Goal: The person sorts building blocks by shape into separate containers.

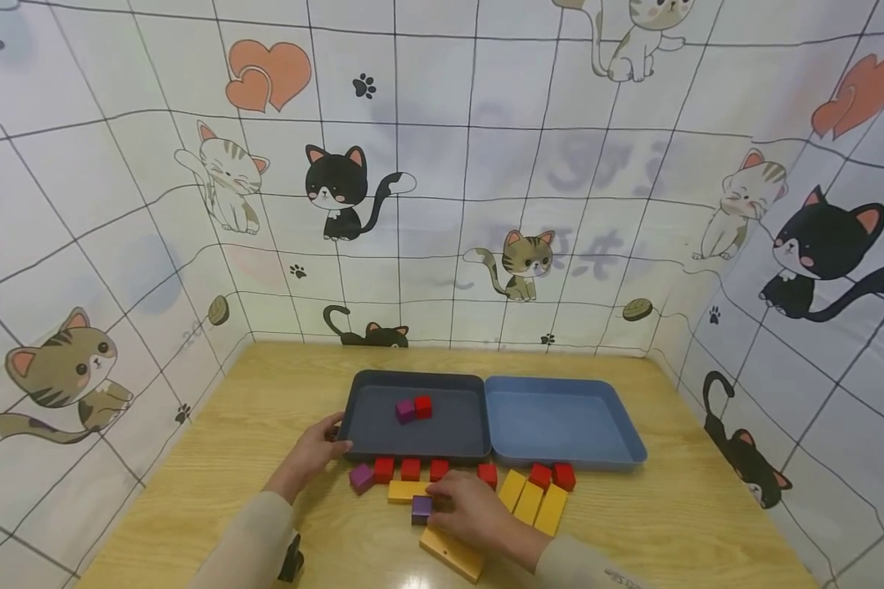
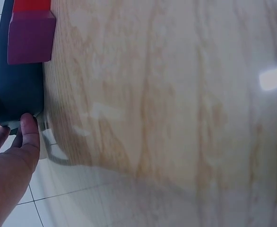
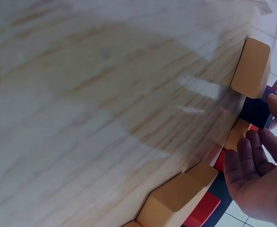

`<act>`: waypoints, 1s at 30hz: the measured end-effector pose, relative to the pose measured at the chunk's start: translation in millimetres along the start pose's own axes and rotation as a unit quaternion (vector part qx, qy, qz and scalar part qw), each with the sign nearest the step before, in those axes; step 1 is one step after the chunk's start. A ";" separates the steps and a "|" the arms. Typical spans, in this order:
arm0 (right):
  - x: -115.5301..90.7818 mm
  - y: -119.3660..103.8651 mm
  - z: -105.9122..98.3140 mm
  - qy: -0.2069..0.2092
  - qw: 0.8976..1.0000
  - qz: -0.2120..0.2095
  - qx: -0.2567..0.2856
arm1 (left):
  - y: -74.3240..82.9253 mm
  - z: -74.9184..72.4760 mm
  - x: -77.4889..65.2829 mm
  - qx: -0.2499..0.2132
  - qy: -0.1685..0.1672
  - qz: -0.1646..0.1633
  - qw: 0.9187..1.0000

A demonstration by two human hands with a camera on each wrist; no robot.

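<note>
At the near left corner of a dark grey tray, my left hand grips its edge. The left wrist view shows that hand's fingertips on the corner. A purple cube and a red cube lie inside the tray. My right hand is beside another purple cube on the table, with thumb and fingers apart near its right side. In the right wrist view, that cube's shadowed face appears by the thumb; contact is unclear. Beneath the hand lies a yellow-orange block.
A blue tray adjoins the dark one on the right. Along the trays' front stand several red cubes and a purple cube. Yellow blocks lie right of my right hand; another lies behind the near purple cube.
</note>
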State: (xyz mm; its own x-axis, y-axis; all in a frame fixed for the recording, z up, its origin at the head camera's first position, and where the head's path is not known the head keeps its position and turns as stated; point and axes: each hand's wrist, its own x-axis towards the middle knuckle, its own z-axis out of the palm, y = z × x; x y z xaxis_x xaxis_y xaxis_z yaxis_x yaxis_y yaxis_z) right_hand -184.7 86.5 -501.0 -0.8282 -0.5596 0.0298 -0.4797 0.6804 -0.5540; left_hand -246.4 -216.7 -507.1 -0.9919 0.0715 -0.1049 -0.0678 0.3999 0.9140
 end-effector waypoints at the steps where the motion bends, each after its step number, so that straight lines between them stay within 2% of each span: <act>1: 0.1 0.8 0.4 0.000 1.000 -0.001 -0.002 | 0.0 0.3 0.2 0.000 0.001 -0.001 1.000; 7: 0.7 3.4 2.0 0.000 1.000 -0.001 0.003 | -1.5 1.2 2.2 0.007 0.002 -0.013 1.000; 13: 1.4 1.1 -5.7 -0.006 0.998 0.028 0.051 | 1.0 1.6 3.2 0.012 -0.002 -0.016 1.000; 21: 6.8 0.7 -15.9 0.040 0.998 -0.014 0.052 | -1.9 -0.8 0.5 0.009 -0.007 -0.016 1.000; 30: 20.8 6.6 -41.4 0.076 0.990 0.035 0.110 | 0.0 -0.5 3.2 0.002 -0.003 -0.007 1.000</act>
State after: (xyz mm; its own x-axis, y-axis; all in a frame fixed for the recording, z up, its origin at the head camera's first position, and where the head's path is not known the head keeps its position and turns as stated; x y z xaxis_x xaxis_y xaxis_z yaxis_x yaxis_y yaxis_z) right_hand -217.0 98.9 -469.6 -0.8995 -0.4252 0.1003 -0.3579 0.5857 -0.7272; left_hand -249.6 -216.9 -507.3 -0.9901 0.0722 -0.1201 -0.0810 0.4044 0.9110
